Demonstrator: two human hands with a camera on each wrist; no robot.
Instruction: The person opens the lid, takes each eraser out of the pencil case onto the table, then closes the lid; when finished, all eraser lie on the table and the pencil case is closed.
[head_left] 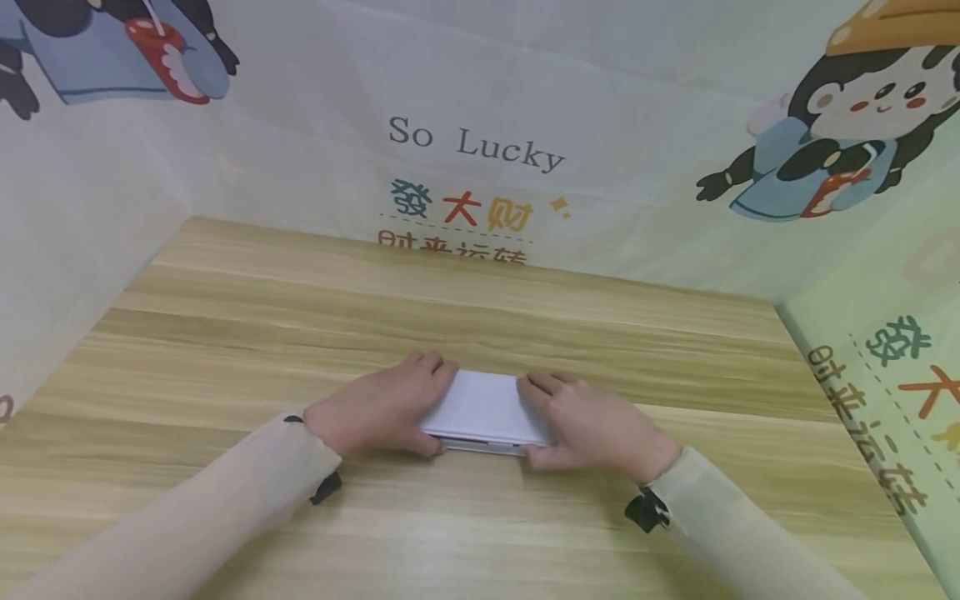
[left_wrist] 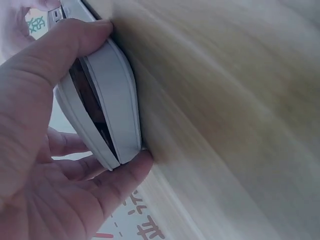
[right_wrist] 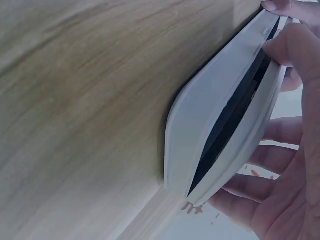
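A white, flat hinged case [head_left: 483, 407] lies on the wooden table between both hands. My left hand [head_left: 382, 406] grips its left end, thumb on the near side and fingers at the far side. At the right end my right hand [head_left: 600, 423] holds it the same way. In the left wrist view the case [left_wrist: 116, 90] is parted by a narrow gap, and the left thumb [left_wrist: 75, 37] presses its lower half. The right wrist view shows the gap in the case [right_wrist: 192, 140] as dark, with the right thumb [right_wrist: 287, 45] at the seam. The contents cannot be made out.
Wood-grain tabletop [head_left: 480, 317] surrounds the case. A printed cloth [head_left: 637, 100] with cartoon figures and lettering stands behind the table and along both sides. Both forearms, in pale sleeves [head_left: 217, 483], come in from the near edge.
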